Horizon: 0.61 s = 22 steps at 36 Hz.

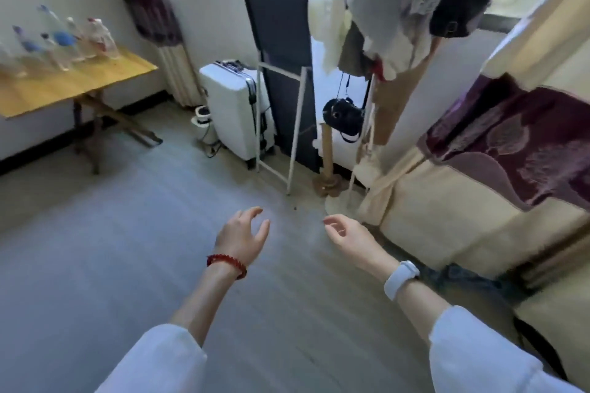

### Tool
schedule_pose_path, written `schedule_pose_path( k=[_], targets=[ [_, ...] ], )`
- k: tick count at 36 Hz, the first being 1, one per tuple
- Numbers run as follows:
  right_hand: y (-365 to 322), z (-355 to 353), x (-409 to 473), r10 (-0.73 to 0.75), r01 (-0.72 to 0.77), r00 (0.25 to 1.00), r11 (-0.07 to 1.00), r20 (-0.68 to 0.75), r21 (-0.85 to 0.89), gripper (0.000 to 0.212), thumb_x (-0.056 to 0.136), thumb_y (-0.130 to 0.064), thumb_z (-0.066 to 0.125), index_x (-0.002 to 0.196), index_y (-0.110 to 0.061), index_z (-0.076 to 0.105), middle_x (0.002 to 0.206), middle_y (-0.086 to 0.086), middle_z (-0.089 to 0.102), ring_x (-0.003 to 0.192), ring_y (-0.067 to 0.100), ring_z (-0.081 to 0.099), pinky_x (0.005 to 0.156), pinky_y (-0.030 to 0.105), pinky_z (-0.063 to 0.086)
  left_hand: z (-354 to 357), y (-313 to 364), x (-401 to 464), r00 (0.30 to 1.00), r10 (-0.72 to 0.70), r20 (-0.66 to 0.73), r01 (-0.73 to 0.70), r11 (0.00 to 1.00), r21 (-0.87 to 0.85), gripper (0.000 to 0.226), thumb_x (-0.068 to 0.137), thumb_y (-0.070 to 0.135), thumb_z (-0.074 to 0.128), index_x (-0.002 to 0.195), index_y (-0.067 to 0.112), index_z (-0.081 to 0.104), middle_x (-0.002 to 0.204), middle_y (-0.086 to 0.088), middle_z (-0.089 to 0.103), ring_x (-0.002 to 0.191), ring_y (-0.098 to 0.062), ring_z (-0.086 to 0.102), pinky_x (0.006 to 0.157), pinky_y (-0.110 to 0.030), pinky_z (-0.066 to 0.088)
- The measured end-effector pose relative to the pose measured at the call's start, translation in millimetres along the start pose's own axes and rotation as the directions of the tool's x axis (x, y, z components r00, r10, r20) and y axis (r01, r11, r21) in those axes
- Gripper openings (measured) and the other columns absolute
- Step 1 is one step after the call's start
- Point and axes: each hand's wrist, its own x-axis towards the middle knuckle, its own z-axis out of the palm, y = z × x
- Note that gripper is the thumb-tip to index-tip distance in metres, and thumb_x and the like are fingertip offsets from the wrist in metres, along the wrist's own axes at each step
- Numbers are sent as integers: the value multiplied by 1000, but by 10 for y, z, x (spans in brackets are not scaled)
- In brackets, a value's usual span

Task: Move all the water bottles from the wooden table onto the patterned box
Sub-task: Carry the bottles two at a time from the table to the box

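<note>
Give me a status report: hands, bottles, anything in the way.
Left hand and right hand open, holding nothing. Water bottles standing on wooden table. Patterned box not clearly visible. Bare floor between.

White suitcase [234, 108] beside white frame [281, 124]; clothes [399, 9] hanging above.

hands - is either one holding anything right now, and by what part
Nothing is held: the left hand and right hand hang loosely curled over the floor.

Clear water bottles [60, 41] upright, clustered on wooden table [79, 83], blurred.
</note>
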Motion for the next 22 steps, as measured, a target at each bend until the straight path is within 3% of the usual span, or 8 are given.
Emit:
schedule_pose_path(
  k=[10, 15, 22],
  targets=[
    [-1078, 923, 2281, -167, 189, 965, 978, 201, -93, 28, 93, -26, 44, 117, -17, 57, 117, 6, 63, 102, 21, 59, 76, 24, 41, -665, -1353, 1510, 965, -222, -143, 219, 975, -30, 31, 88, 29, 54, 115, 14, 58, 118, -6, 60, 109, -22, 54, 90, -31, 40],
    [-1746, 1155, 3636, -233, 260, 939, 962, 253, -79, 30, 93, -25, 44, 119, -15, 56, 118, 6, 63, 106, 21, 58, 84, 25, 42, -1177, -1833, 2722, 932, -285, -225, 283, 958, -42, 31, 88, 30, 53, 115, 14, 58, 118, -6, 59, 108, -22, 55, 90, -30, 41],
    [-2892, 1511, 5250, -333, 361, 899, 931, 283, -50, 27, 93, -25, 46, 114, -13, 59, 112, 7, 65, 99, 22, 60, 79, 23, 41, -1956, -2394, 4170, 867, -353, -352, 332, 936, -119, 27, 87, 26, 54, 111, 14, 60, 114, -4, 60, 104, -21, 57, 87, -26, 40]
  ],
)
